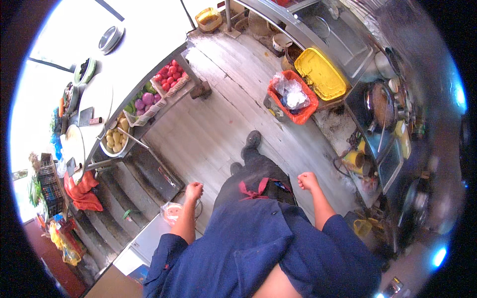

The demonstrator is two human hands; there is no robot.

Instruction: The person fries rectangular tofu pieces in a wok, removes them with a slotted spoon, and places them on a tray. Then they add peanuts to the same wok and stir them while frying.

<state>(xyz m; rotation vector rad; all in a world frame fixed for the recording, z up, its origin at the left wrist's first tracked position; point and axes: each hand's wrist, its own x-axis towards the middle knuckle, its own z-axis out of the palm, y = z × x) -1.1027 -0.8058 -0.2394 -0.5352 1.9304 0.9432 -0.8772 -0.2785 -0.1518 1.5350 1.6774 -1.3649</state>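
Observation:
My left hand is curled into a loose fist beside my left hip, with nothing seen in it. Close below it, a clear plastic bag with something pinkish inside lies at the edge of a white box-like surface. On the other side, my right hand is also curled closed, above the wooden floor, touching nothing. A red tie hangs at my waist between both hands. One of my dark shoes is a step ahead of the other.
Left stands a long table with a cleaver; below are tomatoes, purple vegetables and a bowl of potatoes. Right are a red-lined bin, a yellow lid, and a stove counter with a wok. Steps descend at left.

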